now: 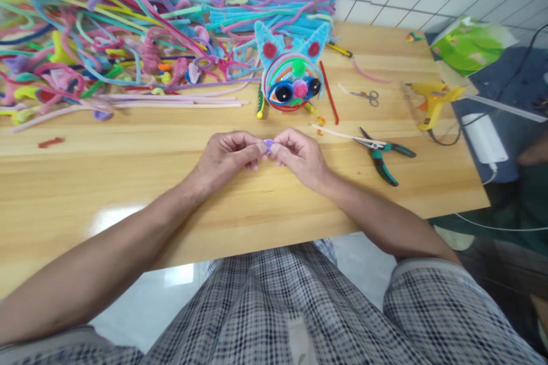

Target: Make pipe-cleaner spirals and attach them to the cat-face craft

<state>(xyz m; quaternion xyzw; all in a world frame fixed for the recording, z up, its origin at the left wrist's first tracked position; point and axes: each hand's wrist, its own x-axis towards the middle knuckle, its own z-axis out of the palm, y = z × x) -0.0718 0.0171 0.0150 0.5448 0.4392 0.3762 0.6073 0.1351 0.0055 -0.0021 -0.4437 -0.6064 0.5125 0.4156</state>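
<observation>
Between my two hands is a small purple piece of pipe cleaner [268, 146], bent into a compact shape. My left hand [231, 154] pinches its left side with thumb and fingers. From the right, my right hand [299, 155] pinches the same piece, so the fingertips nearly meet. Part of the purple piece is hidden under the thumbs. Just beyond the hands stands a colourful animal head [293, 82] of coiled pipe cleaners, with blue ears, big black eyes and a pink rose-like nose.
A heap of pipe cleaners [107, 63] covers the back left. To the right lie green-handled pliers [381, 157], small scissors [368, 97], a yellow glue gun [434, 100] and a red pipe cleaner [329, 94]. A white power strip [483, 137] sits past the table's right edge.
</observation>
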